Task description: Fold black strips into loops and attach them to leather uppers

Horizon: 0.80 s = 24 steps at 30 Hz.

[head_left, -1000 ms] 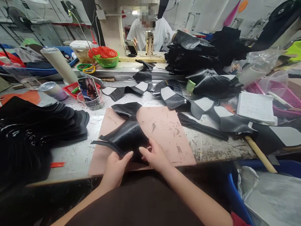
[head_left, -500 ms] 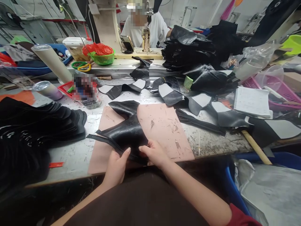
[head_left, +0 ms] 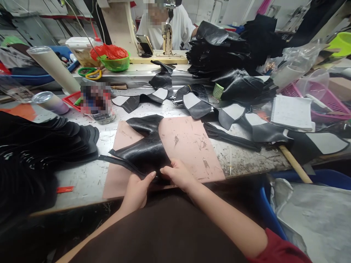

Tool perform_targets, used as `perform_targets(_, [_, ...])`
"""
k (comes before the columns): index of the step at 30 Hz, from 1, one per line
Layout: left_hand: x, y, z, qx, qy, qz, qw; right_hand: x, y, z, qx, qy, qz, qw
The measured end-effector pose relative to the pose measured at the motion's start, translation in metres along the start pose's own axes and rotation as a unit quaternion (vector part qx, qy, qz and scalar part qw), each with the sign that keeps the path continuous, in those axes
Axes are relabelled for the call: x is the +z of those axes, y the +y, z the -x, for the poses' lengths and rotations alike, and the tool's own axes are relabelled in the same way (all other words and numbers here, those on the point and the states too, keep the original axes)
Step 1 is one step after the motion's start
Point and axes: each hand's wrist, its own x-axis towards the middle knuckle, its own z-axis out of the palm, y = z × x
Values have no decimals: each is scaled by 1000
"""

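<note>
A glossy black leather upper, which looks like a boot part, lies across a pinkish, scuffed board at the table's front edge. My left hand is closed on its near edge, thumb on top and fingers hidden beneath. Close beside it, my right hand pinches the same edge with thumb and bent forefinger. A narrow dark strip, perhaps a zipper, runs along the upper's left side toward my left hand. The thumb tips are almost touching, and the leather under them is dark and hard to make out.
A stack of black pieces stands at left. Joined black-and-white pieces trail rightward past a notebook. Behind are scissors, a green basket and a person at a sewing machine. A wooden stick overhangs a blue bin.
My thumbs have come closer together along the leather's near edge, the left one shifting right. My view has tilted down slightly. The upper stays on the board in both hands.
</note>
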Motion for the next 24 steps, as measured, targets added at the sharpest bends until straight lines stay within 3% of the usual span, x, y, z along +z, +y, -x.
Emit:
perform_targets(13, [3, 6, 3, -64, -29, 29, 997, -9, -10, 6, -57, 56, 160, 984])
perform_targets(20, [3, 5, 1, -34, -10, 1, 999, -11, -7, 9, -48, -15, 258, 965])
perform_targets(24, [6, 7, 1, -36, 9, -13, 999, -8, -5, 8, -61, 7, 310, 949])
